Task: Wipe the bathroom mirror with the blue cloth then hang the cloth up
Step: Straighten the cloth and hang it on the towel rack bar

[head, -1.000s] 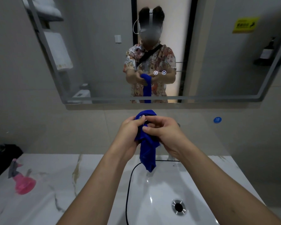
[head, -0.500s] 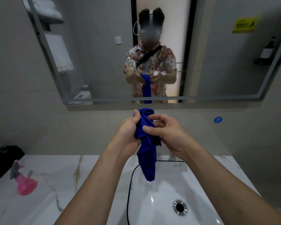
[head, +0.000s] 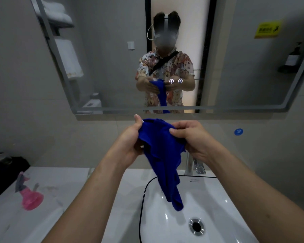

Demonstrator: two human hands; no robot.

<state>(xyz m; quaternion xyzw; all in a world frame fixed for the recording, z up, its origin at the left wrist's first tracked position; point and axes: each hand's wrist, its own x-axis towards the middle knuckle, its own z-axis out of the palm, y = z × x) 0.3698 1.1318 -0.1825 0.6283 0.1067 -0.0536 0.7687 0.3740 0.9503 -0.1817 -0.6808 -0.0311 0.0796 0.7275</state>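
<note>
The blue cloth [head: 162, 155] is held in front of the body, above the near-left part of the white sink [head: 218, 207], between the mirror [head: 244, 71] on the far wall and the drain [head: 197, 226]. Its upper part is bunched between both hands; its lower part hangs free as a narrow tail that ends above the basin, without touching it as far as can be judged.

The left hand [head: 130, 139] is closed on the cloth's upper left edge, with the thumb raised along the top of the fabric. The right hand [head: 191, 135] is closed on the upper right edge, the fabric being pinched between thumb and fingers. The cloth is spread slightly between the two grips.

Task status, as judged from this view:

- Cloth in hand: done.
- Cloth arranged for wiping: judged to be in progress, since the fabric is bunched rather than folded into a flat pad.
- Mirror wiped: not shown. The cloth is well apart from the glass, and no wipe marks can be made out on it. Whether wiping has been completed cannot be told.
- Cloth hung up: not done.

A rack with white towels [head: 68, 60] is visible only as a reflection at the left of the mirror; it is judged a possible hanging place. A pink object [head: 31, 197] lies on the marble counter [head: 60, 216] at the near left, and the faucet [head: 195, 163] stands just behind the right wrist.
</note>
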